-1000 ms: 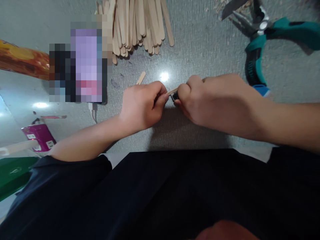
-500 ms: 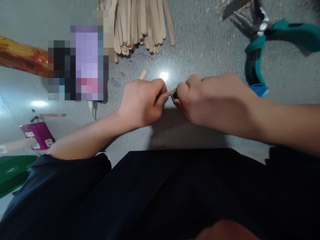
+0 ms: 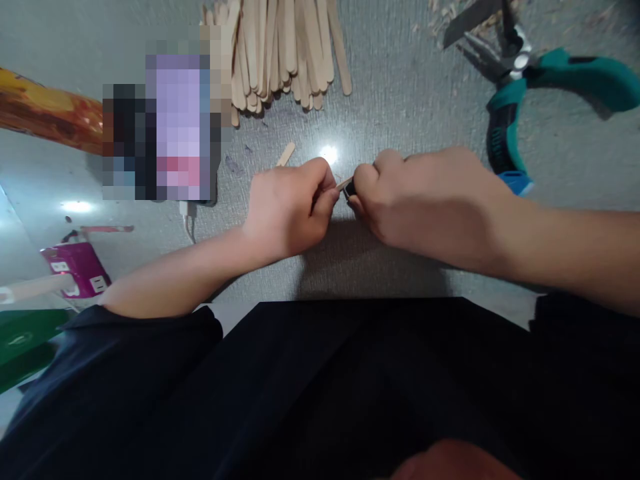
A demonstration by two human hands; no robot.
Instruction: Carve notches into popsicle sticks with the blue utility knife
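My left hand (image 3: 293, 203) is closed, thumb and fingertips pinching a thin wooden stick (image 3: 342, 185). The stick spans the narrow gap to my right hand (image 3: 425, 193). That hand is wrapped round a small dark tool (image 3: 349, 190) with a metal edge, mostly hidden by the fingers, so its kind does not show. The stick's far end meets the tool and the right fingertips. Beyond my left knuckles, the end of a craft stick (image 3: 287, 154) shows; the rest is behind the hand.
Several craft sticks (image 3: 290, 53) lie piled at the back. Green-handled pliers (image 3: 517, 87) lie back right beside a flat blade (image 3: 473, 23) and wood shavings. A pixelated phone-like device (image 3: 180, 127) with a white cable stands left, near an orange-brown tube (image 3: 50, 110) and a purple power strip (image 3: 75, 270).
Both hands keep nearly the same place and grip. The view has shifted slightly, and a bit more of the craft stick behind my left hand shows.
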